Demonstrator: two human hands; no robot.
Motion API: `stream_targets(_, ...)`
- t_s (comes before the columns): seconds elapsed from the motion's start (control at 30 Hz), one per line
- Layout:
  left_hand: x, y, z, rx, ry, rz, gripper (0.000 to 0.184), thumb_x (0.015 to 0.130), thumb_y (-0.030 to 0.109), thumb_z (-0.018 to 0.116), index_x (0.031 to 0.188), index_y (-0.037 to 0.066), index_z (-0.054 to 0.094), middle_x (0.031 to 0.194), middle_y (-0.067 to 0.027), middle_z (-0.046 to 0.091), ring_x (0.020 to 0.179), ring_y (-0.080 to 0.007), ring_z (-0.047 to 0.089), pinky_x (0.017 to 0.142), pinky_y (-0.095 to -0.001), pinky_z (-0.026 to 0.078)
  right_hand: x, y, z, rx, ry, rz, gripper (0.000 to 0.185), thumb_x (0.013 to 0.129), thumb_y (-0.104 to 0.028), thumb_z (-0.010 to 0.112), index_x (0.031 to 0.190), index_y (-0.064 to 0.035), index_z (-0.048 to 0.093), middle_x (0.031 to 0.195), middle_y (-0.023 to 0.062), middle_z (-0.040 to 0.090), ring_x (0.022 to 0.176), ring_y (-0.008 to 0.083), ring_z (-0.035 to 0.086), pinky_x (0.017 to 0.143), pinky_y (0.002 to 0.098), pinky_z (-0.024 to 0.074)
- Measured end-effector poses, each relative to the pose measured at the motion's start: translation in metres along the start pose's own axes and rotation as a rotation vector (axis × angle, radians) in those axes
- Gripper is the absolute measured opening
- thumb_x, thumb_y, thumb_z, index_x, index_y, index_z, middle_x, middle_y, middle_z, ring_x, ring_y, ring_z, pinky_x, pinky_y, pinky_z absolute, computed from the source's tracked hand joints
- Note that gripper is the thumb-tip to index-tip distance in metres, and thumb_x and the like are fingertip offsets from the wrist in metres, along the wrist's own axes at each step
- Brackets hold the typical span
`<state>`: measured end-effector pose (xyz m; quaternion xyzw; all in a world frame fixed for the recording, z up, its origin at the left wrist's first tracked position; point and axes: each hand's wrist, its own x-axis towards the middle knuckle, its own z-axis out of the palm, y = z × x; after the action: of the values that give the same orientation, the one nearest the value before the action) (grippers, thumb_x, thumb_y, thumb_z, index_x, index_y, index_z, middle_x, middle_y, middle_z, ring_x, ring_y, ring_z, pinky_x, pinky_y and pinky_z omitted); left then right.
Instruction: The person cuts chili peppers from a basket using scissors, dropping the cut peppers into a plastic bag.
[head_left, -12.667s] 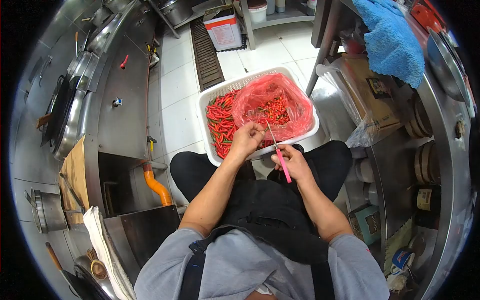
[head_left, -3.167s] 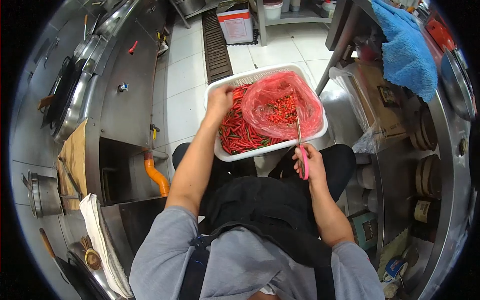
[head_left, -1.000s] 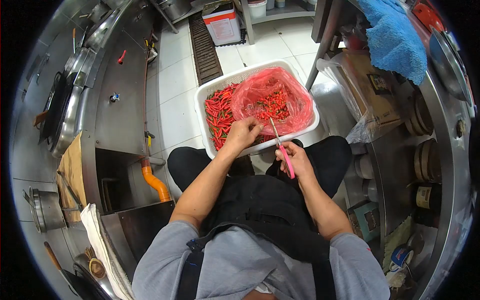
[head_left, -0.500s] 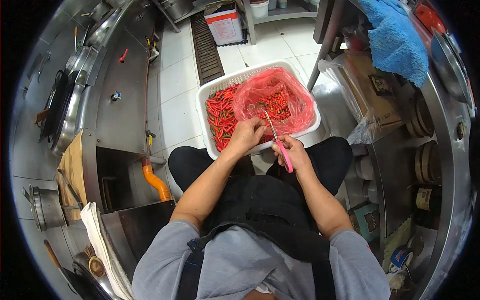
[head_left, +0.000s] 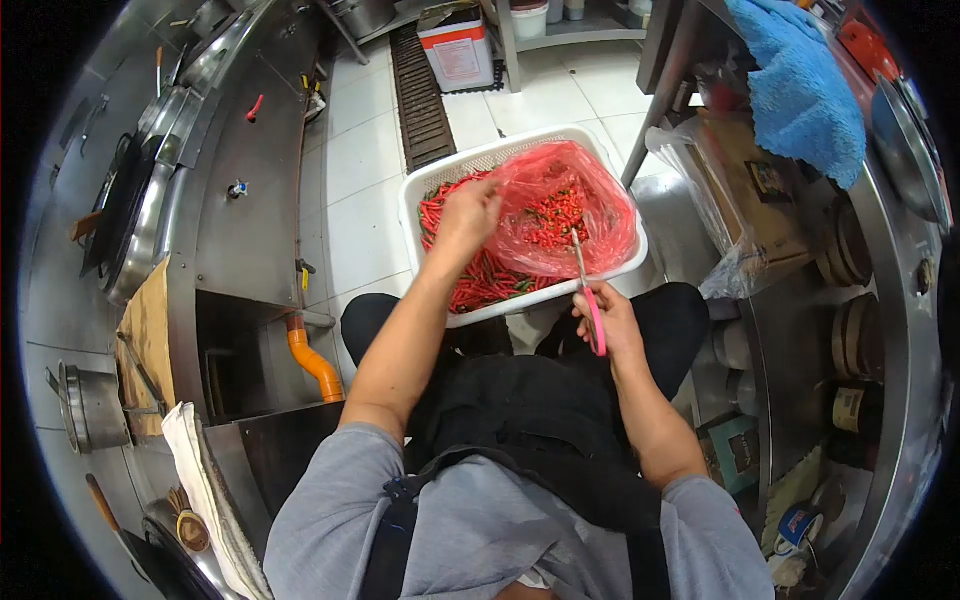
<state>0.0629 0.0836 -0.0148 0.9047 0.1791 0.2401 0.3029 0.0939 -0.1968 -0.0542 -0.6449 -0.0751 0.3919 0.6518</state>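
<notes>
Over the left part of a white plastic basket (head_left: pixel 628 268), my left hand (head_left: pixel 468 214) is raised above whole red chilies (head_left: pixel 490 283), beside the edge of a pink plastic bag (head_left: pixel 612 205). Its fingers are curled together; whether anything is between them is hidden. My right hand (head_left: pixel 617 325) grips scissors (head_left: pixel 598 325) by their pink handles, at the basket's near right side. The blades point away from me, their tips over the bag's opening. Small cut chili pieces (head_left: pixel 556 215) lie inside the bag.
The basket stands between my knees on white floor tiles (head_left: pixel 365 190). A drain grate (head_left: pixel 420 95) runs beyond it. To the left are steel cabinets (head_left: pixel 245 190) and an orange pipe (head_left: pixel 314 360); on the right, shelving holds a wrapped cardboard box (head_left: pixel 750 190) and a blue towel (head_left: pixel 800 90).
My left hand has moved up and left, away from the scissor tips, to above the whole chilies. My right hand with the scissors has shifted slightly right and down.
</notes>
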Motion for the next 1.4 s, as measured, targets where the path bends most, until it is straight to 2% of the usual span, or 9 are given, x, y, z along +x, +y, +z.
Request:
stream_targets(0.17, 0.035, -0.087, -0.035, 0.234, 0.058, -0.149, 0.021, 0.081, 0.015, 0.060, 0.098, 0.006, 0.071, 0.095, -0.0209, 0.068, 0.092, -0.0375, 0.065, 0.084, -0.0438, 0.052, -0.006, 0.025, -0.009, -0.014, 0.032, -0.038, 0.048, 0.082, -0.017, 0.075, 0.120, 0.0041, 0.054, 0.084, 0.0063, 0.063, 0.063, 0.0118, 0.061, 0.058, 0.0239, 0.0499)
stream_targets(0.33, 0.029, -0.128, -0.018, 0.434, -0.415, -0.269, 0.029, 0.078, 0.018, 0.063, 0.104, 0.008, 0.070, 0.103, -0.0216, 0.067, 0.098, -0.0364, 0.064, 0.089, -0.0442, 0.050, -0.008, 0.029, -0.001, 0.032, -0.003, -0.080, 0.051, 0.081, -0.013, 0.075, 0.124, 0.0037, 0.051, 0.091, 0.0075, 0.064, 0.074, 0.0124, 0.063, 0.062, 0.0239, 0.0516)
stream_targets(0.4, 0.022, -0.127, -0.009, 0.459, -0.341, -0.230, 0.033, 0.077, 0.020, 0.065, 0.108, 0.009, 0.068, 0.106, -0.0217, 0.066, 0.099, -0.0369, 0.063, 0.090, -0.0441, 0.050, -0.009, 0.028, 0.001, 0.017, -0.010, -0.105, 0.052, 0.081, -0.014, 0.075, 0.124, 0.0034, 0.052, 0.092, 0.0078, 0.065, 0.075, 0.0120, 0.063, 0.062, 0.0237, 0.0513)
stream_targets(0.5, 0.015, -0.118, 0.000, 0.451, -0.250, -0.242, 0.042, 0.076, 0.023, 0.067, 0.117, 0.014, 0.065, 0.113, -0.0210, 0.061, 0.105, -0.0387, 0.060, 0.093, -0.0446, 0.048, -0.010, 0.031, 0.001, -0.016, -0.066, -0.129, 0.051, 0.083, -0.011, 0.073, 0.125, 0.0056, 0.050, 0.094, 0.0087, 0.065, 0.082, 0.0139, 0.064, 0.074, 0.0258, 0.0536)
stream_targets(0.63, 0.013, -0.113, 0.006, 0.501, -0.190, -0.219, 0.035, 0.077, 0.021, 0.065, 0.111, 0.014, 0.067, 0.109, -0.0203, 0.062, 0.104, -0.0392, 0.059, 0.091, -0.0465, 0.049, -0.014, 0.028, 0.002, -0.020, -0.079, -0.087, 0.051, 0.083, -0.010, 0.073, 0.126, 0.0051, 0.050, 0.094, 0.0084, 0.065, 0.079, 0.0138, 0.065, 0.071, 0.0245, 0.0523)
stream_targets(0.67, 0.014, -0.112, 0.007, 0.498, -0.169, -0.206, 0.032, 0.078, 0.020, 0.064, 0.109, 0.013, 0.068, 0.106, -0.0202, 0.062, 0.104, -0.0397, 0.059, 0.090, -0.0469, 0.049, -0.013, 0.032, 0.003, 0.014, -0.071, -0.089, 0.055, 0.080, -0.016, 0.078, 0.125, 0.0034, 0.051, 0.092, 0.0074, 0.065, 0.078, 0.0124, 0.064, 0.064, 0.0246, 0.0512)
stream_targets(1.2, 0.016, -0.112, 0.014, 0.273, -0.069, -0.021, 0.020, 0.082, 0.015, 0.060, 0.096, 0.006, 0.069, 0.102, -0.0161, 0.066, 0.100, -0.0377, 0.060, 0.088, -0.0468, 0.049, -0.015, 0.032, 0.005, -0.018, -0.056, -0.048, 0.054, 0.081, -0.017, 0.076, 0.124, 0.0044, 0.051, 0.092, 0.0094, 0.066, 0.075, 0.0140, 0.065, 0.062, 0.0248, 0.0512)
stream_targets(1.3, 0.014, -0.104, 0.005, 0.153, 0.001, -0.085, 0.020, 0.083, 0.016, 0.061, 0.098, 0.005, 0.070, 0.096, -0.0155, 0.069, 0.093, -0.0324, 0.065, 0.084, -0.0421, 0.051, -0.018, 0.030, 0.003, -0.013, -0.048, -0.058, 0.052, 0.082, -0.017, 0.076, 0.124, 0.0043, 0.052, 0.091, 0.0097, 0.066, 0.074, 0.0142, 0.065, 0.062, 0.0252, 0.0516)
stream_targets(1.4, 0.002, -0.092, -0.004, -0.223, 0.073, -0.308, 0.014, 0.086, 0.011, 0.064, 0.095, 0.001, 0.066, 0.084, -0.0049, 0.067, 0.074, -0.0139, 0.063, 0.069, -0.0283, 0.050, -0.017, 0.031, 0.005, -0.006, -0.056, -0.026, 0.052, 0.082, -0.016, 0.076, 0.123, 0.0044, 0.052, 0.091, 0.0099, 0.066, 0.075, 0.0140, 0.065, 0.064, 0.0254, 0.0522)
